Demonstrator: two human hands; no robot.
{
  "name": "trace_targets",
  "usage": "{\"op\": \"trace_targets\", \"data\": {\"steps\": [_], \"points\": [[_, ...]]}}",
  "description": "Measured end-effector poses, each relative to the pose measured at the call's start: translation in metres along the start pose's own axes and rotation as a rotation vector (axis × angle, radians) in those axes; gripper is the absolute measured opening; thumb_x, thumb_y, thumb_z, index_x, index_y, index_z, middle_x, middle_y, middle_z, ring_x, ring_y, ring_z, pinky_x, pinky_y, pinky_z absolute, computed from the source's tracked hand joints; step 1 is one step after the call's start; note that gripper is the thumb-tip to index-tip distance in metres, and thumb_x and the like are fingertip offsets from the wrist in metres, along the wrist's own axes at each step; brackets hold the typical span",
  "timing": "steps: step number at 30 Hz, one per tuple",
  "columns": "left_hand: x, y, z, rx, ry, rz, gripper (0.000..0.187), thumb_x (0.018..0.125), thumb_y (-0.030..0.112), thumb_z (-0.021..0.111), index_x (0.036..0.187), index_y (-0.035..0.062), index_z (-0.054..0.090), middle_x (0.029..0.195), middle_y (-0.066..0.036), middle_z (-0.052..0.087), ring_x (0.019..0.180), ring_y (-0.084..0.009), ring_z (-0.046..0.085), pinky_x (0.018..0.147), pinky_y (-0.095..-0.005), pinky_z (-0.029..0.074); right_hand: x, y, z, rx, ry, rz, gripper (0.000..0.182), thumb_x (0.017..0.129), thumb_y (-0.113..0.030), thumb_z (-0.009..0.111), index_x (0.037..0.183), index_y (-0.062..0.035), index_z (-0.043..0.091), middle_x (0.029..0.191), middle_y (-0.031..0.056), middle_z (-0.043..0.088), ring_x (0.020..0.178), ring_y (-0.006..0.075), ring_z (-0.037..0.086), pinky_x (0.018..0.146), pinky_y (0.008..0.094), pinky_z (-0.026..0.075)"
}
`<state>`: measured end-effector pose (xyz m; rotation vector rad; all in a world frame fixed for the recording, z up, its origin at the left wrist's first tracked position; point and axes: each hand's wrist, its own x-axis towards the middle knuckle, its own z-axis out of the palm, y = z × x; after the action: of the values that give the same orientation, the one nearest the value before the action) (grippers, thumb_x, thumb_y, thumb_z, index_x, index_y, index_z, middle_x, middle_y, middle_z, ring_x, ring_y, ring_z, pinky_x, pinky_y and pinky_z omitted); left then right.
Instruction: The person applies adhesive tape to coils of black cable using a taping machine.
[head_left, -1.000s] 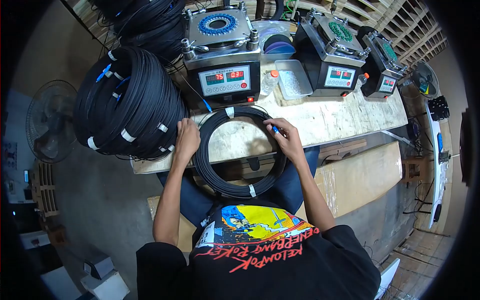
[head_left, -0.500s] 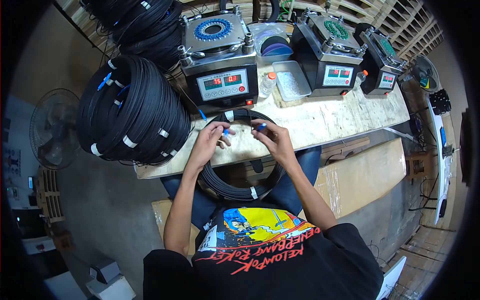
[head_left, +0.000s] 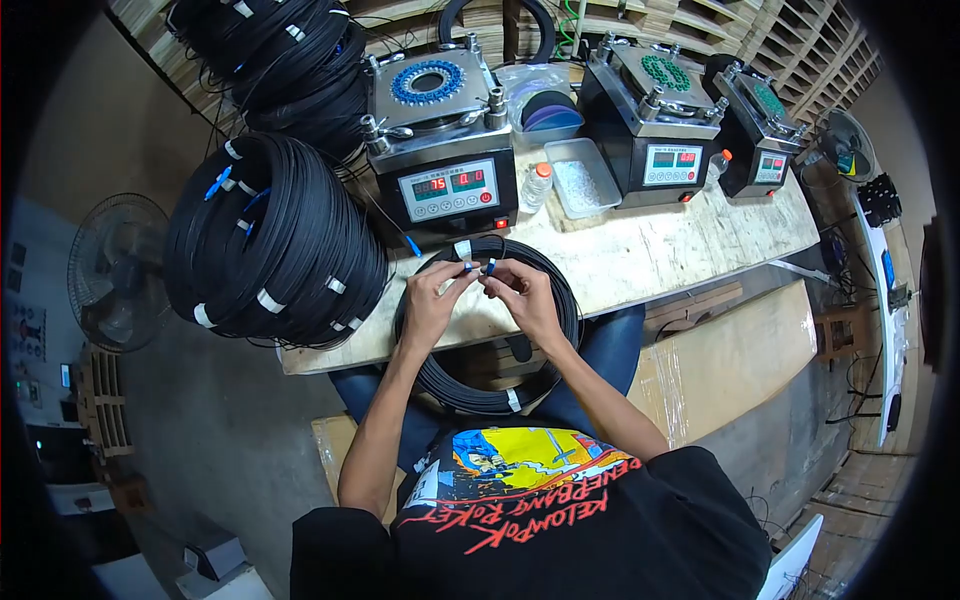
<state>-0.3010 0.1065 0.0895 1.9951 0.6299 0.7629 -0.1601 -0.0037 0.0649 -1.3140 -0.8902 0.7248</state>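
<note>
A coil of black cable [head_left: 463, 397] with white tape bands lies partly on the wooden bench edge and partly over the lap. Above its upper part my left hand [head_left: 435, 297] is closed in a pinch on a small blue piece [head_left: 468, 267]. My right hand [head_left: 523, 297] pinches a blue connector [head_left: 490, 267] at the cable's end. The fingertips of both hands nearly meet, and the two small parts are close together between them.
A tall stack of black coils [head_left: 290, 240] stands at the left. Behind the hands is a machine with a red display [head_left: 448, 190]; two similar machines [head_left: 670, 165] [head_left: 770, 165] stand right. A bottle [head_left: 537, 188] and a clear tray [head_left: 581, 180] are between them.
Both hands have come together over the coil, bringing the small blue parts close to each other. The left fingers have closed into a pinch. The whole view has shifted slightly.
</note>
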Motion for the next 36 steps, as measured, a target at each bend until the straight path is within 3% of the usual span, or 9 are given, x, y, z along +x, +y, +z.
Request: {"op": "trace_targets", "data": {"steps": [6,11,17,26,27,28,30,32,36], "points": [[0.008,-0.005,-0.003,-0.109,-0.061,-0.03,0.023,0.093,0.014,0.069,0.111,-0.0002,0.073,0.095,-0.014,0.074,0.084,-0.0184,0.069,0.073,-0.0288,0.05,0.006,0.006,0.0,-0.043,-0.029,-0.01,0.016,0.091,-0.004,0.07,0.104,0.0044,0.072,0.078,0.0064,0.068,0.068,0.0095,0.064,0.062,0.0237,0.05],[0.01,-0.023,0.005,-0.193,-0.086,-0.073,0.028,0.095,0.021,0.068,0.113,0.0008,0.073,0.096,-0.007,0.057,0.088,-0.0149,0.058,0.077,-0.0262,0.046,0.012,0.015,0.003,-0.061,-0.052,-0.042,0.017,0.091,-0.008,0.07,0.104,0.0037,0.072,0.076,0.0073,0.065,0.066,0.0101,0.06,0.059,0.0266,0.047],[0.014,-0.028,0.011,-0.437,-0.118,-0.143,0.027,0.096,0.022,0.068,0.112,0.0005,0.073,0.094,-0.005,0.054,0.09,-0.0134,0.055,0.079,-0.0249,0.045,0.015,0.019,0.003,-0.037,-0.07,-0.025,0.017,0.091,-0.009,0.07,0.098,0.006,0.071,0.078,0.0075,0.065,0.068,0.0108,0.058,0.06,0.0271,0.045],[-0.003,-0.019,0.024,-0.302,-0.089,-0.027,0.023,0.096,0.016,0.066,0.106,-0.0049,0.07,0.111,-0.01,0.067,0.103,-0.0139,0.061,0.087,-0.025,0.047,0.032,0.015,-0.049,-0.086,-0.378,0.151,0.024,0.086,-0.01,0.077,0.107,0.0001,0.073,0.089,0.0022,0.069,0.083,0.0079,0.061,0.072,0.0232,0.049],[-0.012,-0.034,0.029,-0.389,-0.117,-0.184,0.022,0.096,0.013,0.065,0.108,-0.0053,0.07,0.105,-0.01,0.071,0.097,-0.0143,0.065,0.087,-0.0255,0.048,0.04,0.024,-0.065,-0.094,-0.398,0.092,0.024,0.085,-0.008,0.077,0.108,-0.0009,0.073,0.088,0.0014,0.069,0.077,0.0076,0.06,0.07,0.0247,0.05],[-0.019,-0.034,0.03,-0.398,-0.137,-0.176,0.022,0.096,0.013,0.065,0.108,-0.0053,0.07,0.105,-0.01,0.071,0.097,-0.0143,0.065,0.087,-0.0255,0.048,0.044,0.003,-0.074,-0.121,-0.311,0.188,0.023,0.086,-0.009,0.075,0.107,0.0008,0.073,0.082,0.0039,0.07,0.072,0.0087,0.059,0.067,0.0265,0.049],[-0.033,-0.034,0.033,-0.292,-0.075,-0.233,0.021,0.097,0.011,0.064,0.11,-0.0046,0.069,0.097,-0.008,0.072,0.087,-0.0133,0.065,0.079,-0.0249,0.049,0.072,0.019,-0.109,-0.454,-0.138,0.0,0.023,0.088,-0.009,0.071,0.107,0.0026,0.072,0.074,0.007,0.068,0.067,0.0095,0.057,0.064,0.0287,0.049],[-0.045,-0.047,0.037,-0.251,-0.024,-0.282,0.022,0.096,0.01,0.064,0.112,-0.0045,0.068,0.093,-0.007,0.071,0.081,-0.0108,0.064,0.072,-0.024,0.049,0.097,0.019,-0.139,-0.492,0.06,-0.021,0.025,0.086,-0.007,0.066,0.108,0.0027,0.071,0.073,0.0142,0.068,0.066,0.016,0.062,0.064,0.0326,0.05],[-0.05,-0.062,0.045,-0.221,-0.03,-0.297,0.023,0.096,0.012,0.065,0.113,-0.0037,0.069,0.092,-0.006,0.07,0.08,-0.0087,0.061,0.069,-0.0236,0.048,0.143,0.048,-0.186,-0.842,0.179,-0.033,0.027,0.082,-0.004,0.065,0.107,0.0018,0.07,0.073,0.0206,0.067,0.069,0.0289,0.068,0.066,0.0392,0.052]]}}
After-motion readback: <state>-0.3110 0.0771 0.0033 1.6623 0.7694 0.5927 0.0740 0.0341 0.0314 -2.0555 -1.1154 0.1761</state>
